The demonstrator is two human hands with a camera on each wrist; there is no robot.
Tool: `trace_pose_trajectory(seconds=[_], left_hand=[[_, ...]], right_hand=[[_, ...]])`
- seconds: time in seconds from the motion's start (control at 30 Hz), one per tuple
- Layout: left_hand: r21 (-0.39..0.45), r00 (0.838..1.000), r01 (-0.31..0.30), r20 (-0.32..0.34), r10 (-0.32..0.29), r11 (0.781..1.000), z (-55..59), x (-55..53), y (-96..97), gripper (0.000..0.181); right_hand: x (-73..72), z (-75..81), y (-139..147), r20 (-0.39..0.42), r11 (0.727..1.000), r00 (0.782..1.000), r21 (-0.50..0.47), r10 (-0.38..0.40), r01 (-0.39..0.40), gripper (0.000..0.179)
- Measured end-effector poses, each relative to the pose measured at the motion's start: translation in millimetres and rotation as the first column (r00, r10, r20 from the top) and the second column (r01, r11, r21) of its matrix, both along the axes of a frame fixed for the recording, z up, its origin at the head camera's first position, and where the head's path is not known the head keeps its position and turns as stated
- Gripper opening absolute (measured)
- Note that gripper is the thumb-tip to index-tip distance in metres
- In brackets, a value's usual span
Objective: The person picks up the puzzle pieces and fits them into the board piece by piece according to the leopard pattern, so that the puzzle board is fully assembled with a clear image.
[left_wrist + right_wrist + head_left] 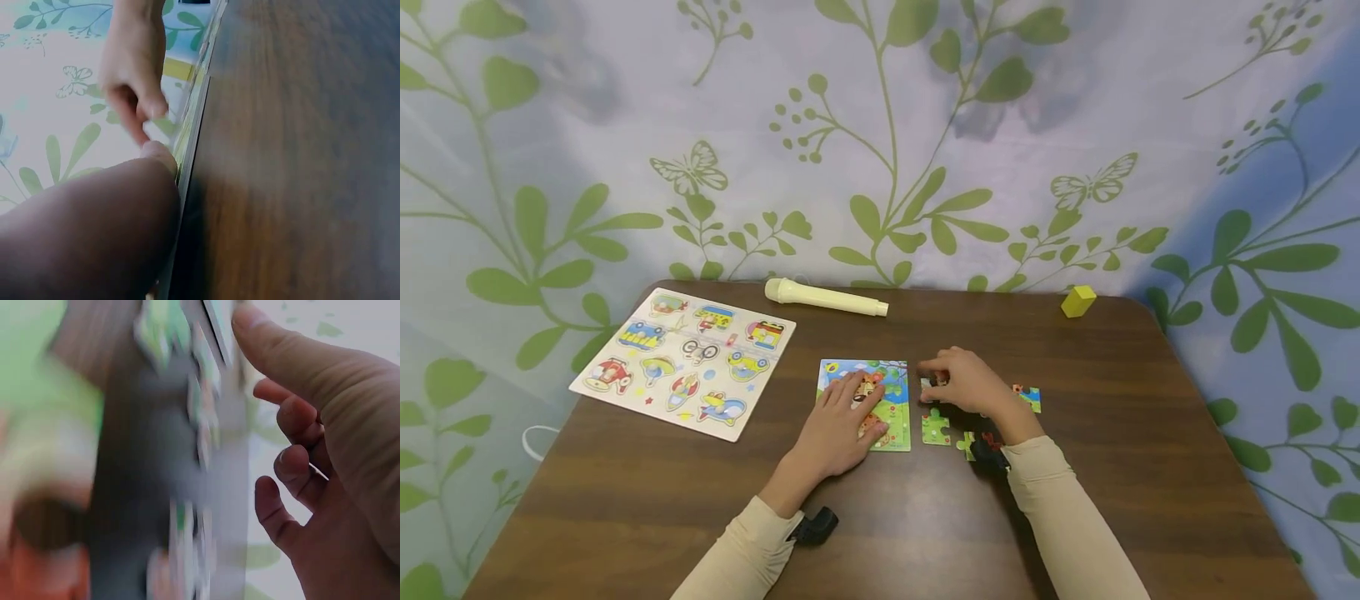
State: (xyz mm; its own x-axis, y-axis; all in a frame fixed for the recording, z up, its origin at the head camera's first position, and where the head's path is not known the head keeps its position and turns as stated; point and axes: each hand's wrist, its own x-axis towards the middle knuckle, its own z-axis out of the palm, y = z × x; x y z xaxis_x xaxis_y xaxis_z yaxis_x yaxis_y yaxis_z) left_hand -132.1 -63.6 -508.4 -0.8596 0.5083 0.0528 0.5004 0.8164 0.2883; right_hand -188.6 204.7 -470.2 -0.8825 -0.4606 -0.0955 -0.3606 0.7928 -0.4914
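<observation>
My left hand lies with fingers spread on a square picture puzzle showing a spotted animal on green, covering part of it. To the right of this board, my right hand reaches over a jigsaw piece, its thumb and index finger apart at either side. Nothing shows between those fingers in the right wrist view, where the thumb stands away from loosely bent fingers. A green jigsaw piece lies just below the right hand. Another green piece is partly hidden by the right wrist.
A blue-and-green jigsaw piece lies right of the right wrist. At the left stands out a wooden vehicle puzzle board. Along the table's back edge are a cream toy microphone and a yellow block, before a leaf-patterned curtain.
</observation>
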Motion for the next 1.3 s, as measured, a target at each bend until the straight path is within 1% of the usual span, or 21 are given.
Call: trace_pose_trajectory(seconds=[0.07, 0.17, 0.23, 0.3, 0.4, 0.5, 0.57, 0.7, 0.8, 0.93, 1.07, 1.17, 1.3], left_hand=[[0.037, 1.000, -0.014, 0.020, 0.013, 0.999, 1.1, 0.2, -5.1, 0.067], [0.091, 0.998, -0.036, 0.047, 0.032, 0.995, 4.1, 0.4, -18.8, 0.079], [0.114, 0.997, -0.056, 0.061, 0.050, 0.992, 5.3, 0.9, -31.0, 0.088], [0.130, 0.995, -0.076, 0.076, 0.067, 0.989, 3.7, 1.3, -43.1, 0.094], [0.143, 0.989, -0.096, 0.124, 0.078, 0.985, 0.1, 2.7, -56.9, 0.103], [0.150, 0.983, -0.090, 0.175, 0.063, 0.985, -1.3, 4.6, -64.2, 0.113], [0.142, 0.979, -0.088, 0.196, 0.059, 0.986, -1.3, 4.6, -66.2, 0.120], [0.107, 0.981, -0.090, 0.183, 0.070, 0.990, 0.3, 3.1, -68.0, 0.131], [0.079, 0.982, -0.084, 0.173, 0.070, 0.993, 1.8, 1.2, -67.6, 0.131], [0.036, 0.982, -0.076, 0.177, 0.068, 0.996, 1.4, -1.3, -66.1, 0.130], [0.018, 0.982, -0.088, 0.167, 0.084, 0.996, 1.1, -3.1, -66.0, 0.128], [0.016, 0.982, -0.094, 0.164, 0.090, 0.995, 2.0, -3.6, -65.9, 0.128], [0.019, 0.981, -0.098, 0.167, 0.093, 0.995, 2.5, -2.6, -66.1, 0.127]], right_hand=[[6.8, 1.4, 13, 0.013, 0.999, 1.000, -0.018, -0.028, 0.029, 0.057], [15.3, -1.1, 28, 0.019, 0.997, 0.997, -0.008, -0.070, 0.071, 0.063], [19.9, -2.8, 34, 0.027, 0.994, 0.994, 0.003, -0.106, 0.106, 0.066], [22.5, -5.3, 36, 0.030, 0.992, 0.992, 0.006, -0.126, 0.126, 0.068], [24.9, -7.5, 35, 0.038, 0.991, 0.990, 0.005, -0.136, 0.136, 0.066], [26.6, -10.4, 34, 0.036, 0.992, 0.991, 0.029, -0.127, 0.126, 0.062], [27.3, -12.1, 34, 0.025, 0.991, 0.991, 0.042, -0.129, 0.128, 0.060], [26.9, -13.6, 32, -0.013, 0.993, 0.994, 0.033, -0.113, 0.113, 0.053], [26.6, -12.3, 30, -0.070, 0.994, 0.994, 0.058, -0.085, 0.089, 0.045], [27.2, -9.1, 27, -0.160, 0.990, 0.987, 0.138, -0.020, 0.042, 0.039], [26.9, -7.1, 24, -0.208, 0.983, 0.978, 0.181, 0.022, 0.016, 0.037], [26.9, -6.4, 23, -0.209, 0.984, 0.978, 0.178, 0.013, 0.025, 0.038], [28.1, -5.7, 24, -0.173, 0.987, 0.984, 0.150, -0.027, 0.054, 0.048]])
